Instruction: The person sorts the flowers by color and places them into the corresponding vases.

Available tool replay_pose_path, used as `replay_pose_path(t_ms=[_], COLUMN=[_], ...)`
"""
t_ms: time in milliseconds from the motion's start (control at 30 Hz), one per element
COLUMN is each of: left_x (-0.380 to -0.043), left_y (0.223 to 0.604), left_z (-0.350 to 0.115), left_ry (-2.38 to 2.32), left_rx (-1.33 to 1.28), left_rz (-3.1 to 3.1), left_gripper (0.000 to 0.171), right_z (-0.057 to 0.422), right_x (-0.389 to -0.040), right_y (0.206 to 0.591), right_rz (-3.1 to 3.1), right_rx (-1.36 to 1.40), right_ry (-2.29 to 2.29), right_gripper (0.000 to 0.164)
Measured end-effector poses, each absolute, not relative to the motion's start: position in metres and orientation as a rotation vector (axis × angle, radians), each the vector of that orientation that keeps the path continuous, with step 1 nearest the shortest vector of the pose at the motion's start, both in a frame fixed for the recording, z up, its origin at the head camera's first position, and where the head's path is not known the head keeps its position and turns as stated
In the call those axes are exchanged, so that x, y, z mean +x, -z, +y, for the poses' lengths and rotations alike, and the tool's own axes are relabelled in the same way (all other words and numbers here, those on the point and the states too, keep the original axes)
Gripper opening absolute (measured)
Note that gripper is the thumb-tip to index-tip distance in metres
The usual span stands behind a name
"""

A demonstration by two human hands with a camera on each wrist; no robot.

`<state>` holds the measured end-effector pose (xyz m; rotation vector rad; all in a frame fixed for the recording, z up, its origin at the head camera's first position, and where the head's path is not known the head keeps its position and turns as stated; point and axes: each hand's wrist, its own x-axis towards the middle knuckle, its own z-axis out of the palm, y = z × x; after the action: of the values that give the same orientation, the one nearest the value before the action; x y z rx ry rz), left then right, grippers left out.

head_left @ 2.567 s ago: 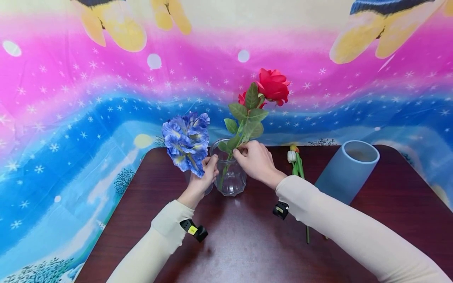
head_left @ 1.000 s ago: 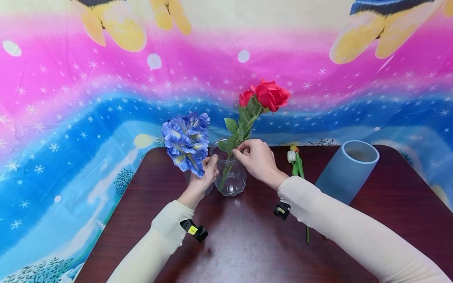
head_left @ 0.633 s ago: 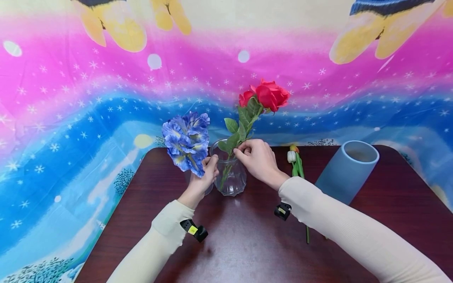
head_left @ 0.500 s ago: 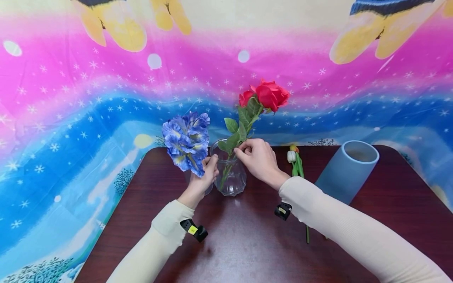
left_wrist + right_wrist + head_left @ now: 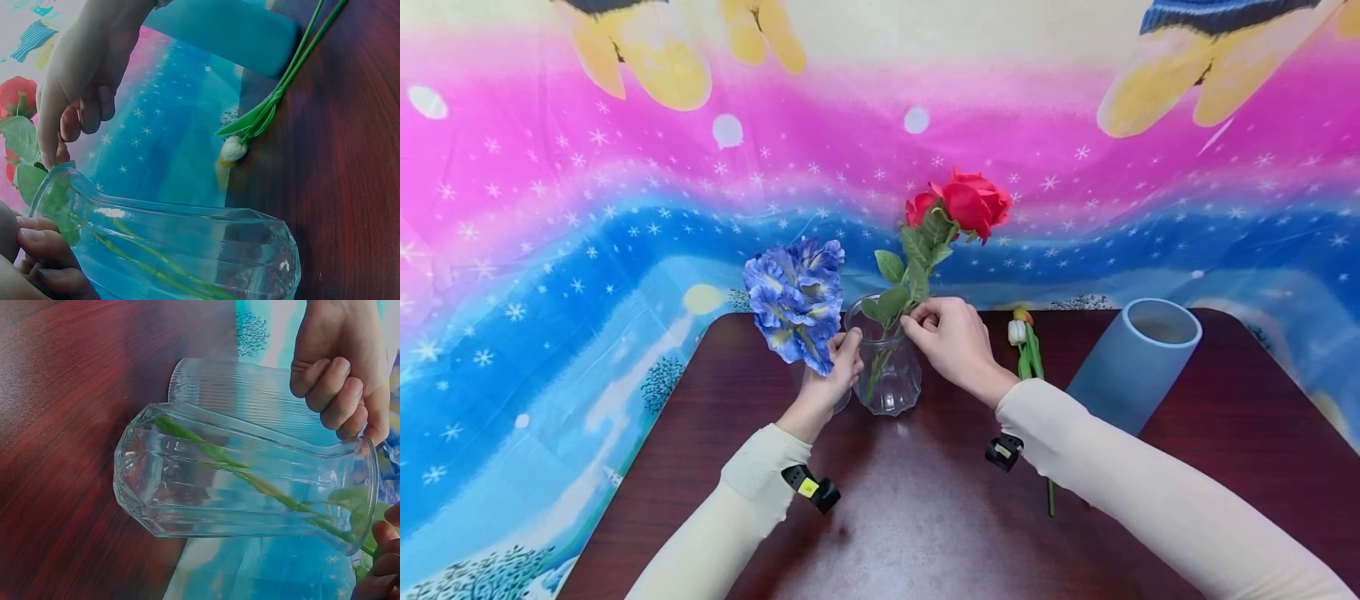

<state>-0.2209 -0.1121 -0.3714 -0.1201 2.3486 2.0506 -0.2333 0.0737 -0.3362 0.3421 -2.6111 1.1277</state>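
A clear faceted glass vase [image 5: 895,390] stands upright at the table's middle, stems inside it. My left hand [image 5: 829,379] grips its rim from the left; in the right wrist view the left fingers [image 5: 340,394] are curled at the lip. With thumb and forefinger, my right hand [image 5: 955,343] pinches the rose stem just above the vase mouth. Red roses [image 5: 973,207] with green leaves [image 5: 917,250] lean right above it. The right fingertips are partly cut off in the right wrist view. Blue ruffled flowers [image 5: 793,300] rise behind my left hand, apparently from a ribbed clear vase [image 5: 231,384].
Right of my hands, a white tulip [image 5: 1017,333] with green stems lies on the dark wooden table [image 5: 910,517], partly hidden by my right sleeve. A blue-grey cylindrical vase [image 5: 1131,367] stands farther right. A colourful printed cloth [image 5: 820,125] hangs behind the table.
The roses have come down and turned slightly since the earliest frame. My right hand has shifted a little to the right. The left hand and the glass vase stay put.
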Motion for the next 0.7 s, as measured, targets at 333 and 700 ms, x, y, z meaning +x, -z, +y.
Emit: replay_pose_path(t_ms=[333, 700], left_x=[-0.220, -0.220], left_y=[0.371, 0.371], left_z=[-0.112, -0.112], left_ry=[-2.068, -2.067], left_rx=[-0.113, -0.108], left_rz=[2.344, 2.329], left_gripper=[0.044, 0.044], right_z=[0.083, 0.098], right_x=[-0.229, -0.226], right_y=[0.342, 0.350], right_rz=[-2.624, -2.634], right_rx=[0.336, 0.361], right_ry=[-1.149, -1.181], right_gripper=[0.020, 0.018])
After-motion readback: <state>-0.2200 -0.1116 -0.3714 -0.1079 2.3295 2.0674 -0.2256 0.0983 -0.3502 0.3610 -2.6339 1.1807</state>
